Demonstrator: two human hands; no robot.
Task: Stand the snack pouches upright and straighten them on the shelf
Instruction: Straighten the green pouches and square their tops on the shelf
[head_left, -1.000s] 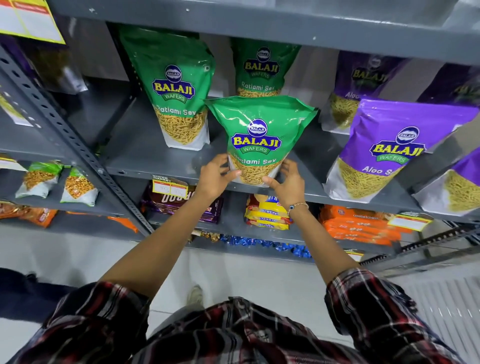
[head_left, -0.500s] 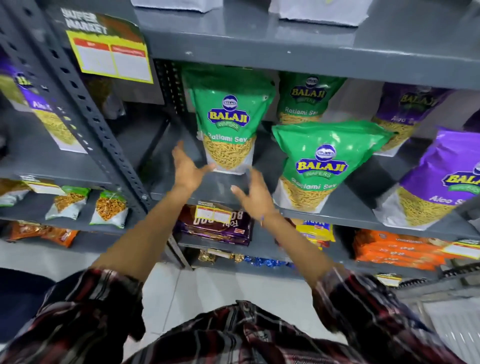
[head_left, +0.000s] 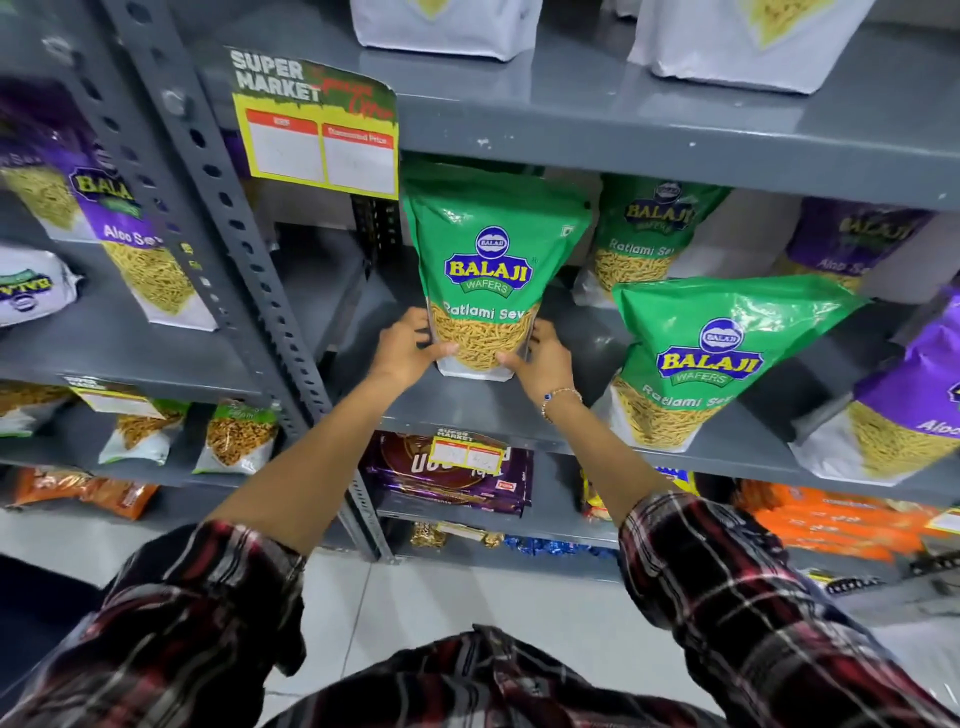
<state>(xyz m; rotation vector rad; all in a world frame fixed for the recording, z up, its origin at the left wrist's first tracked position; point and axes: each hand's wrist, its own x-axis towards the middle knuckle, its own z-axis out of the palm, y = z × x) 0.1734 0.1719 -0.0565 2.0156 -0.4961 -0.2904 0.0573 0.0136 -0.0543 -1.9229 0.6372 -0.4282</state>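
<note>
A green Ratlami Sev pouch (head_left: 488, 260) stands upright at the left end of the grey shelf (head_left: 457, 410). My left hand (head_left: 402, 345) grips its lower left side and my right hand (head_left: 537, 356) grips its lower right side, thumbs across the clear window. A second green pouch (head_left: 706, 358) stands at the shelf's front, to the right, leaning slightly. A third green pouch (head_left: 649, 239) stands behind it. Purple Aloo Sev pouches stand at the far right, one at the front (head_left: 914, 405) and one at the back (head_left: 847, 239).
A perforated grey upright post (head_left: 228, 249) separates this bay from the left one, which holds another purple pouch (head_left: 119, 228). A yellow price tag (head_left: 317, 130) hangs from the shelf above. Biscuit packs (head_left: 447, 473) and orange packets (head_left: 831, 519) lie on the lower shelf.
Both hands left the front green pouch, moved left and closed on the green pouch at the shelf's left end. The camera view swung up and left.
</note>
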